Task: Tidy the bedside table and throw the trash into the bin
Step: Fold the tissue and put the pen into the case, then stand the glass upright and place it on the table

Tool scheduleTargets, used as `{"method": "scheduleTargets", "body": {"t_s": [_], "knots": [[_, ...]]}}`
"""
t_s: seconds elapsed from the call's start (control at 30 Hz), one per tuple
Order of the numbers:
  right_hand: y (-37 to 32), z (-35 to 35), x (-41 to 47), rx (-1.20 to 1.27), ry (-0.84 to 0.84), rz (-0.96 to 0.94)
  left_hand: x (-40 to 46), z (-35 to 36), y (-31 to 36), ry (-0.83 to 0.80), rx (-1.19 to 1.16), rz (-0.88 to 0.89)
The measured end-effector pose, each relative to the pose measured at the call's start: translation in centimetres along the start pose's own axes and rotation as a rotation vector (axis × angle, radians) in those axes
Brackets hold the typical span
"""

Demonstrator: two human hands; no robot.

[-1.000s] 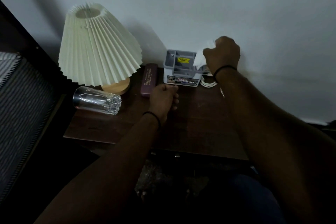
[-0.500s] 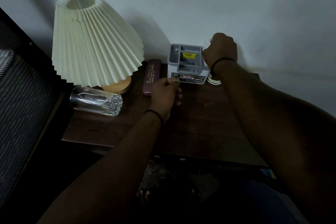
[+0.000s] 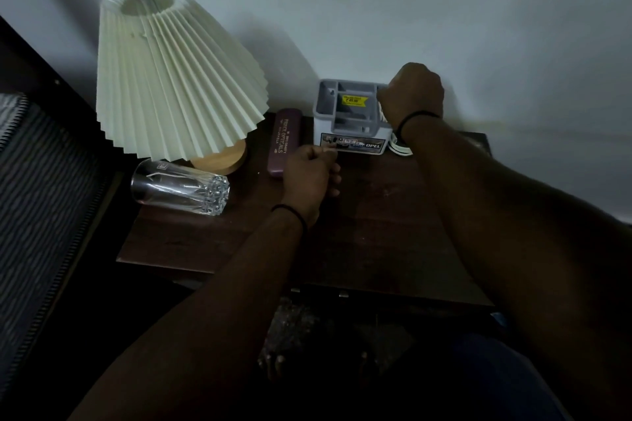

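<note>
Grey plastic desk organiser (image 3: 349, 113) stands at the back of the dark wooden bedside table (image 3: 376, 232), against the wall. The right hand (image 3: 412, 92) is a closed fist at its right edge; what it holds I cannot tell. The left hand (image 3: 309, 174), fingers curled, touches its front label. Left of this hand lie a maroon spectacle case (image 3: 283, 140), a tipped-over glass tumbler (image 3: 179, 186) and a pleated lamp (image 3: 174, 79).
</note>
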State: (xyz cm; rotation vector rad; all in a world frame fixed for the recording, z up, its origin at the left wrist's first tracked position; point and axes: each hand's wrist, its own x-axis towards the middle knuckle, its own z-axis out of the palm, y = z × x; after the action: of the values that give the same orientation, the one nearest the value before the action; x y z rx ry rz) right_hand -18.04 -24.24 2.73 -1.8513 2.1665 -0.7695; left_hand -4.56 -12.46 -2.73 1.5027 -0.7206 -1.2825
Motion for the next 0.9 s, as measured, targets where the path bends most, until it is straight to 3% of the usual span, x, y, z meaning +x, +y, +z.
{"method": "scheduleTargets", "body": {"t_s": [0.17, 0.27, 0.67, 0.9], "knots": [[-0.1, -2.0, -2.7, 0.291, 0.257, -0.088, -1.0, -0.3, 0.6, 0.029, -0.012, 0.018], [0.4, -2.3, -5.7, 0.357, 0.299, -0.153, -2.0, -0.4, 0.8, 0.065, -0.016, 0.024], [0.2, -0.7, -17.9, 0.328, -0.021, -0.084, -8.0, -5.8, 1.5, 0.162, 0.105, 0.021], [-3.3, -0.5, -20.4, 0.349, -0.165, -0.103, -8.1, -12.7, 0.9, 0.208, 0.077, -0.158]]}}
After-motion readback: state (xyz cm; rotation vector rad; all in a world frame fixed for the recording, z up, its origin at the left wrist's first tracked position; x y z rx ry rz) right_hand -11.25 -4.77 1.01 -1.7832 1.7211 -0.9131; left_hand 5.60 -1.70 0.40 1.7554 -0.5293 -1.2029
